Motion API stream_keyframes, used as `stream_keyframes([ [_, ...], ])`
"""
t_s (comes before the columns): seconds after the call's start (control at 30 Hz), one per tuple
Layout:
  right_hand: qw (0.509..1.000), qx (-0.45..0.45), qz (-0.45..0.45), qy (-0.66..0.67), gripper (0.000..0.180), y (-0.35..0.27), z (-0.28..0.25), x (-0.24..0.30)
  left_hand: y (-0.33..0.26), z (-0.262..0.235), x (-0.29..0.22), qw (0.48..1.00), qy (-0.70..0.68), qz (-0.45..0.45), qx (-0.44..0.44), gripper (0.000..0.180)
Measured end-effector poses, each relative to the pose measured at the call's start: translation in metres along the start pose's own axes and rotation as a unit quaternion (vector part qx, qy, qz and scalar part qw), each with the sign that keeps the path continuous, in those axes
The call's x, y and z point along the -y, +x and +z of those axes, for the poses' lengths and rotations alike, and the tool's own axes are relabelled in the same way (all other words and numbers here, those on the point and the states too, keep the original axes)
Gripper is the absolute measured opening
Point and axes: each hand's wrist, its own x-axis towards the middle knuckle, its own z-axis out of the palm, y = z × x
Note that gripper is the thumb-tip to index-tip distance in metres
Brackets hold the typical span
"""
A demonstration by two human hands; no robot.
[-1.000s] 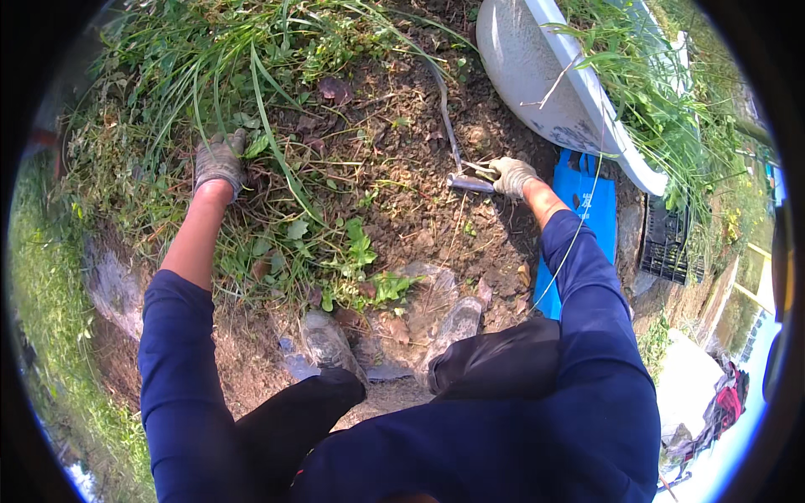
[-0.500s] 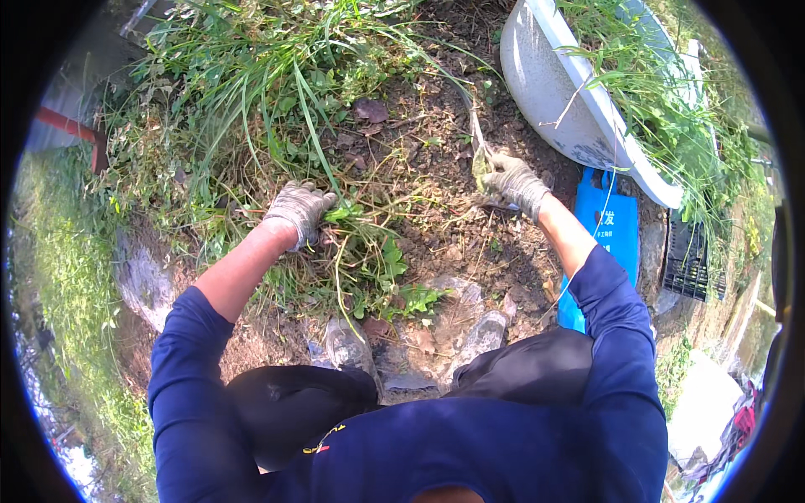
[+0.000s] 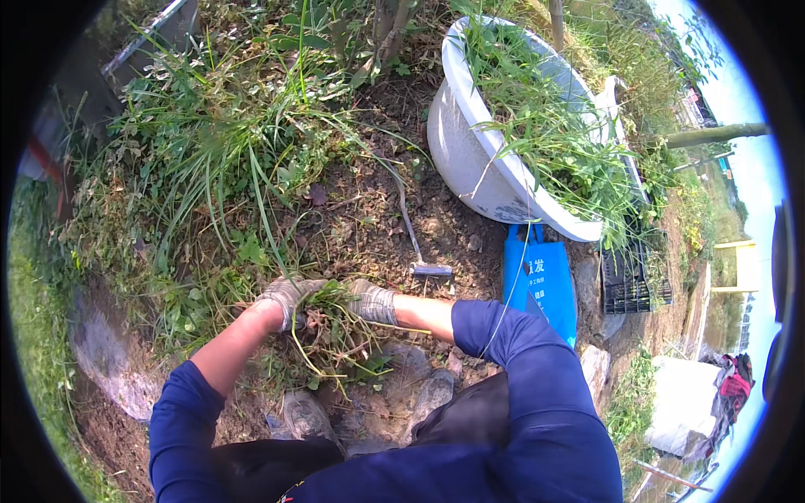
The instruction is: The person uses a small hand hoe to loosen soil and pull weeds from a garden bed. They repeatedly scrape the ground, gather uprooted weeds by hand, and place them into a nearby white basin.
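Both my hands wear pale grey gloves and come together low over the soil. My left hand (image 3: pixel 283 302) is closed on a bunch of weeds (image 3: pixel 331 323), its fingers partly buried in the stems. On the other side of the bunch, my right hand (image 3: pixel 371 303) presses in, its fingertips hidden by leaves. Stems and roots hang down between the hands toward my shoes. A small hoe (image 3: pixel 407 214) with a thin handle lies on the bare soil beyond my right hand, its flat metal blade toward me.
A large white tub (image 3: pixel 470 159) heaped with cut greens stands at the far right. Beside it are a blue bag (image 3: pixel 545 277) and a black plastic crate (image 3: pixel 629 285). Tall grass (image 3: pixel 218 176) grows at the left. My shoes (image 3: pixel 306 415) rest near the weeds.
My right hand has left the hoe's place and swung left to the weeds beside my left hand. The hoe now lies free on the soil. The view has shifted right.
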Motion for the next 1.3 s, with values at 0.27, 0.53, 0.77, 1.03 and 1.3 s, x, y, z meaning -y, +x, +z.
stream_keyframes([
  [0.27,0.983,0.017,0.158,0.094,0.024,-0.013,-0.011,0.041,-0.002,0.027,0.023,0.984,-0.076,0.132,-0.090,0.071],
  [0.53,0.987,-0.120,0.095,-0.042,0.040,-0.011,-0.084,0.058,-0.052,-0.020,0.057,0.952,0.177,-0.099,-0.228,0.066],
  [0.77,0.879,-0.194,0.357,-0.248,0.043,-0.070,-0.138,-0.015,-0.110,-0.049,0.170,0.833,0.190,-0.234,-0.463,0.069],
  [1.03,0.880,-0.052,0.419,-0.219,0.057,-0.078,-0.123,-0.057,-0.125,-0.063,0.180,0.935,0.124,-0.185,-0.277,0.097],
  [1.3,0.884,-0.147,0.298,0.330,0.017,-0.148,-0.132,-0.071,-0.152,-0.147,0.076,0.935,0.007,-0.317,-0.157,0.040],
])
